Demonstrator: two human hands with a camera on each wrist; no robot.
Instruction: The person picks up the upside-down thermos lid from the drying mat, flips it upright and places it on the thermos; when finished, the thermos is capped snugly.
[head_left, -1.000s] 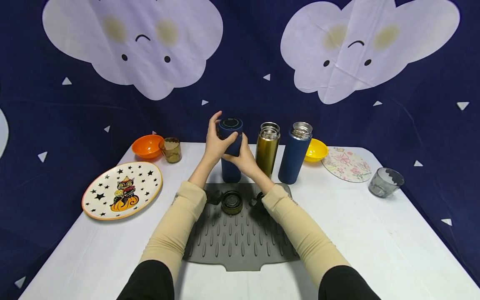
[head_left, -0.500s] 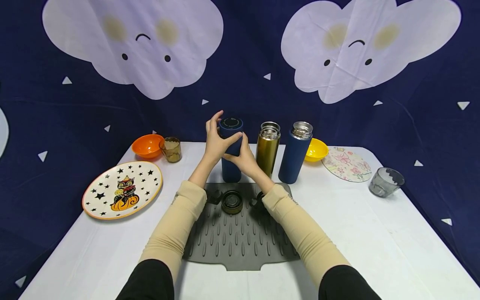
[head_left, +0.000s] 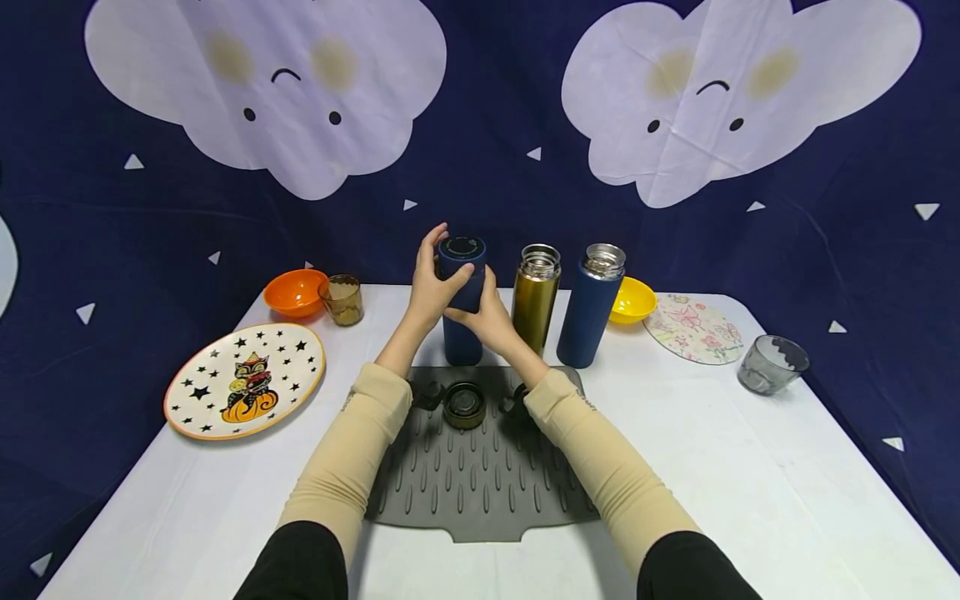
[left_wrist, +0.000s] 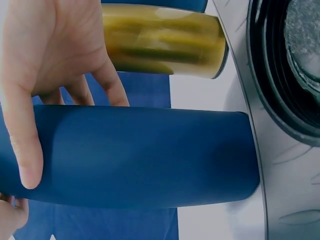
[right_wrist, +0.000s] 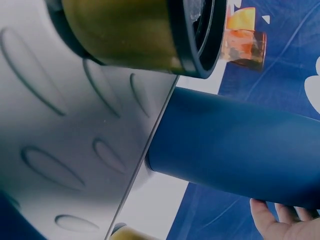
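A blue thermos flask (head_left: 464,333) stands upright just behind the grey ridged mat (head_left: 480,492), its dark-topped lid (head_left: 462,247) on. My left hand (head_left: 431,287) grips the flask's top by the lid, thumb across the front and fingers behind, the index finger raised. Lower down, my right hand (head_left: 489,317) holds the flask's body; in the left wrist view its thumb (left_wrist: 30,155) lies across the blue side. A gold-sided black lid (head_left: 463,406) lies on the mat, with black parts either side. Lidless gold (head_left: 534,304) and blue flasks (head_left: 588,308) stand to the right.
A cat-patterned plate (head_left: 244,382), an orange bowl (head_left: 294,293) and an amber glass (head_left: 343,300) are on the left. At right are a yellow bowl (head_left: 632,301), a floral round plate (head_left: 693,330) and a tilted grey glass (head_left: 772,365). A dark blue cloth hangs behind.
My left thumb has slid right along the flask's top and come back left. The right hand and the flask have stayed in place.
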